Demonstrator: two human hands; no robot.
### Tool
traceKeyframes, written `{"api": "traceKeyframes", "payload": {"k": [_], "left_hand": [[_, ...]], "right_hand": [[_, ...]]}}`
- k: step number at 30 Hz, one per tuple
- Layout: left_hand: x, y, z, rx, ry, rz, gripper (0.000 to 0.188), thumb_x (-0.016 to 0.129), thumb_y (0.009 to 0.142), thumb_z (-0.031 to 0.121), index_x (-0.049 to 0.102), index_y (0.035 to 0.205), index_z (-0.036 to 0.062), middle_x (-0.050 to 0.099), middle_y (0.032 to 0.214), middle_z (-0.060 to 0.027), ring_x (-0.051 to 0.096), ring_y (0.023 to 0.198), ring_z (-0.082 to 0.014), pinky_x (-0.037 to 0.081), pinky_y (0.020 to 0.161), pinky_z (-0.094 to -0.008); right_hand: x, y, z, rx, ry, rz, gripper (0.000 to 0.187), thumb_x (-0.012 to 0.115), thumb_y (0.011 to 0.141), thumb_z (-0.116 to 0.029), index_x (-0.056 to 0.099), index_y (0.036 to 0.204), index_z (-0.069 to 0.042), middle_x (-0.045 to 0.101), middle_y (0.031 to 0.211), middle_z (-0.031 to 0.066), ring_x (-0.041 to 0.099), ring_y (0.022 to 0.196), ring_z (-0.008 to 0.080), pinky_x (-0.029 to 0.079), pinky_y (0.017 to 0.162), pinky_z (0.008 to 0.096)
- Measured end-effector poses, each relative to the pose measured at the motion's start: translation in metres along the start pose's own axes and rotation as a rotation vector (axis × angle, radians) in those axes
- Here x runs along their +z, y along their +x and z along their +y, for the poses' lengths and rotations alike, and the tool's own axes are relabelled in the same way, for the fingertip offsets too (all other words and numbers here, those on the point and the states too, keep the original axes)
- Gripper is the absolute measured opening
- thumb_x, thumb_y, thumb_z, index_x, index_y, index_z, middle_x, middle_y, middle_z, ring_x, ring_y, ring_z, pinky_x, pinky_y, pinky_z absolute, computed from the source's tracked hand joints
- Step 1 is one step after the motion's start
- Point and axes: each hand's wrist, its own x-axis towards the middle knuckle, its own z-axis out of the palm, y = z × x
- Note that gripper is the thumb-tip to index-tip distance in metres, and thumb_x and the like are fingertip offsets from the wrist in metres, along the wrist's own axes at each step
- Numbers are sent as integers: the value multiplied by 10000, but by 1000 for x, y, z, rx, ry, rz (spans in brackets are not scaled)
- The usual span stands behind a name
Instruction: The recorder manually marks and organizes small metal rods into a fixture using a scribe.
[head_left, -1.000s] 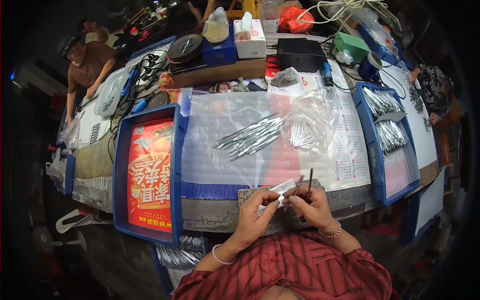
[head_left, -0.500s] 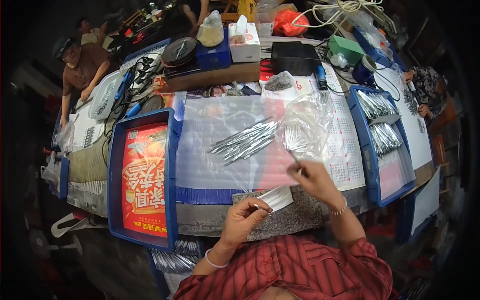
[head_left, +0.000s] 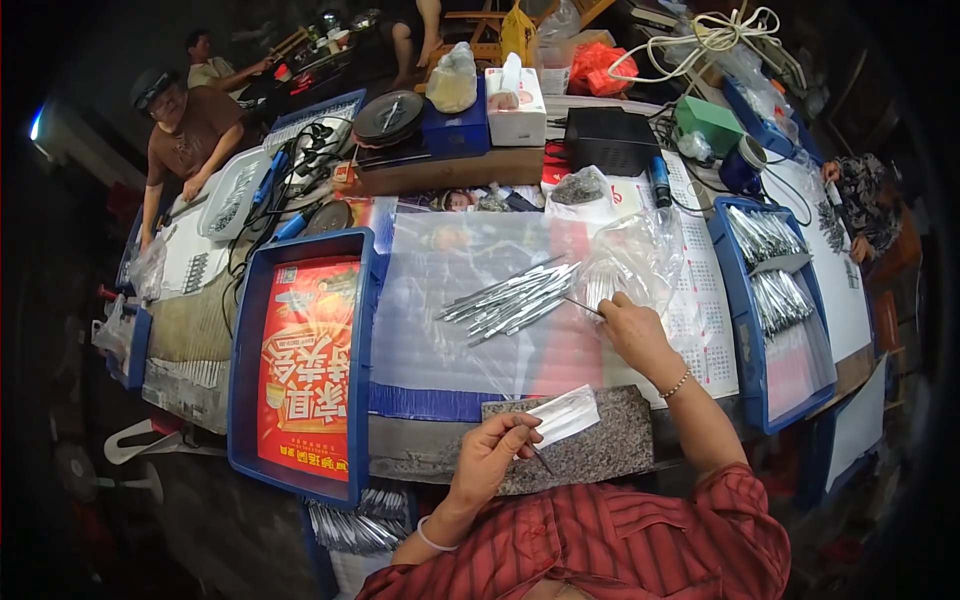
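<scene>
My left hand [head_left: 488, 460] is closed in a pinch on a thin metal rod [head_left: 542, 459], whose end pokes out below the fingers. Beside those fingertips a small white sheet [head_left: 572, 412] lies on a speckled stone slab [head_left: 610, 448]. My right hand [head_left: 640, 338] grips a slim dark tool [head_left: 583, 306] that looks like tweezers. Its tip reaches the right end of a loose pile of silvery metal rods [head_left: 508, 300] on the plastic-covered table. A clear plastic bag [head_left: 640, 250] with pale thin pieces in it lies just beyond my right hand.
A blue tray [head_left: 365, 370] with a red printed sheet stands at left. Another blue tray [head_left: 728, 262] at right holds bundled rods. Behind are a black box [head_left: 610, 138], a tissue box [head_left: 516, 118] and cables. A person [head_left: 195, 135] sits at far left; another's sleeve [head_left: 868, 205] shows at right.
My right hand has brought the tool's tip to the rod pile. In my left hand a rod end now points downward below the fingers. The whole view has shifted slightly.
</scene>
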Motion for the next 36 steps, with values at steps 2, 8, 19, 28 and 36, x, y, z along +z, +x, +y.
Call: {"api": "traceKeyframes", "payload": {"k": [2,8,19,28,36], "left_hand": [[1,2,0,-3,6,-31,224,549,988,146,624,1132,-8,660,940,-46,566,762,-68,478,713,-212],[6,7,-2,-38,30,-68,211,542,991,141,620,1124,-2,651,944,-36,557,770,-61,473,723,-206],[7,6,-1,-46,47,-57,185,581,970,133,634,1086,-1,643,943,-15,576,789,-58,473,702,-201],[13,8,0,-13,13,-150,201,577,978,169,623,1084,4,612,932,5,561,772,-52,472,697,-205],[5,3,-1,-32,-290,10,181,554,981,143,604,1086,5,644,923,-70,592,749,-108,496,697,-228]], "right_hand": [[2,-1,3,-8,14,69,58,537,872,-80,561,908,-41,566,884,154,618,682,367,501,623,451],[4,0,8,3,73,183,71,602,856,-80,572,913,-52,575,900,124,610,728,351,494,630,431],[-35,-46,-54,182,1038,299,201,652,875,-16,615,1066,33,591,807,5,529,643,25,415,553,191],[-37,-89,-89,274,1527,49,216,622,884,7,531,1079,-6,676,855,102,506,536,36,401,466,169],[-21,-86,-109,344,1559,58,144,639,859,32,519,895,-38,659,832,69,510,532,48,403,471,182]]}}
